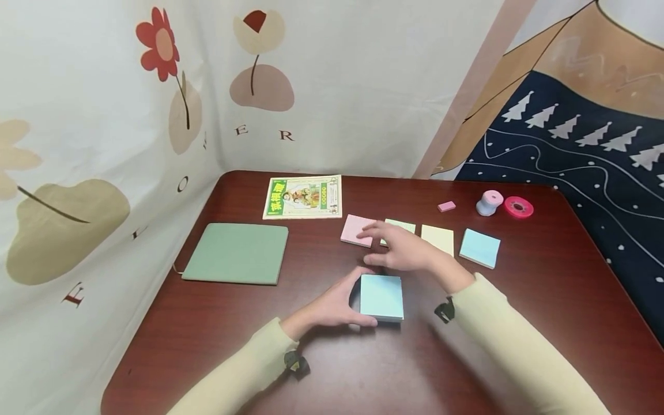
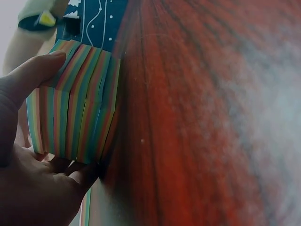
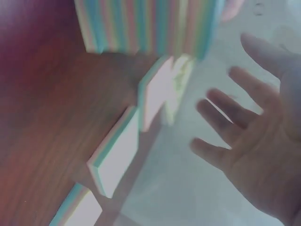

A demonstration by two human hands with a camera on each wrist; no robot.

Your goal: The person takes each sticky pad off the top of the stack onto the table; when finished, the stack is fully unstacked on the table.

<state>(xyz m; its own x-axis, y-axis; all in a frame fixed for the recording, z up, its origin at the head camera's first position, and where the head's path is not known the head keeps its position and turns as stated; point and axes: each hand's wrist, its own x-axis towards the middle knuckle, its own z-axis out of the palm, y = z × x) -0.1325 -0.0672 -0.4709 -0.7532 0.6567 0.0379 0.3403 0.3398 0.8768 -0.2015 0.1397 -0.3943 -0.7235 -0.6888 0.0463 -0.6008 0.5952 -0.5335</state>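
A tall stack of sticky note pads [image 1: 381,295] stands on the table with a light blue pad on top; its striped sides [image 2: 77,108] show bands of several colours. My left hand [image 1: 336,301] grips the stack from the left, thumb on the near side and fingers round the far side. Above and just behind it hovers my right hand [image 1: 402,248], fingers spread and holding nothing. Beneath or beyond that hand lie a pink pad [image 1: 357,230], a partly hidden pale green pad [image 1: 402,224], and a cream pad [image 1: 437,236]. A blue pad [image 1: 479,248] lies farther right.
A green notebook [image 1: 236,253] lies at the left, and an illustrated booklet [image 1: 303,197] at the back. Toward the back right are a pink eraser [image 1: 446,206], a pink-and-white spool-shaped item [image 1: 489,203] and a red ring-shaped roll [image 1: 519,207]. Printed cloth walls [image 1: 332,86] border the table.
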